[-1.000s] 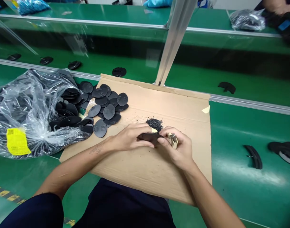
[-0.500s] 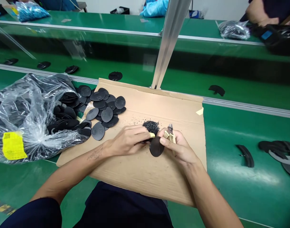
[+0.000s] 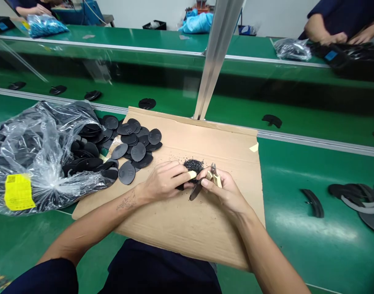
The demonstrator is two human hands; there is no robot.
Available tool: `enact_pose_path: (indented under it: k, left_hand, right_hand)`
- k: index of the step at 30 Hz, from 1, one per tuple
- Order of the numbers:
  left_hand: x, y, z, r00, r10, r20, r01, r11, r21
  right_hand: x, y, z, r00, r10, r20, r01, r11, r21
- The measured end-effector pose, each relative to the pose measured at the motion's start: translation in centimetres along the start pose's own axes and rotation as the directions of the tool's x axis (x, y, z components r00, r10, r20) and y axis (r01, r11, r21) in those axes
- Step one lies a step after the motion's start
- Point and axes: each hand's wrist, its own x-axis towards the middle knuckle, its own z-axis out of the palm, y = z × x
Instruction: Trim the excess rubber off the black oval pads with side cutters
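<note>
My right hand (image 3: 225, 188) is closed around side cutters (image 3: 213, 173) with pale handles, their jaws pointing up and away. Between its thumb and fingers it also pinches a black oval disc (image 3: 195, 191), turned nearly edge-on. Close beside it, my left hand (image 3: 166, 179) is closed, with yellow wrapping on one digit. Its curled fingers grip a black plastic piece (image 3: 180, 187), mostly hidden by the hand. Just beyond both hands, a pile of small black scraps (image 3: 193, 165) lies on the cardboard sheet (image 3: 174, 222).
Loose black oval discs (image 3: 138, 152) lie at the left, spilling from a clear plastic bag (image 3: 48, 163). A metal post (image 3: 209, 65) rises behind the cardboard. Curved black parts (image 3: 312, 203) sit on the green table at right. Across the bench, people's hands (image 3: 337, 38) are at work.
The disc in my right hand has turned from face-on to nearly edge-on. My hands stay close together, and the whole view has shifted slightly.
</note>
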Motion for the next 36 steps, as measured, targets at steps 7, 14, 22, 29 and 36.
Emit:
enact_pose_path:
  k: [7,14,22,29,36]
  left_hand:
    - [0.8,0.3,-1.1,0.986,0.164,0.022,-0.165,0.963,0.215]
    - [1.2,0.9,-0.8,0.991,0.134,0.017,-0.134,0.966,0.220]
    - [0.9,0.5,-0.6,0.999,0.027,0.037,-0.036,0.959,0.281]
    - [0.8,0.8,-0.7,0.999,-0.007,0.043,-0.007,0.950,0.312]
    - [0.6,0.9,-0.5,0.998,-0.057,0.029,0.046,0.958,0.281]
  right_hand:
    - [0.0,-0.1,0.3,0.994,0.097,0.056,-0.104,0.985,0.140]
    - [0.0,-0.2,0.1,0.991,0.116,0.060,-0.127,0.969,0.210]
    - [-0.2,0.3,0.9,0.953,-0.287,-0.093,0.236,0.901,-0.363]
    - [-0.3,0.7,1.2,0.918,-0.395,-0.041,0.307,0.771,-0.558]
    - [-0.3,1.7,1.9,0.825,-0.566,0.015,0.424,0.601,-0.678]
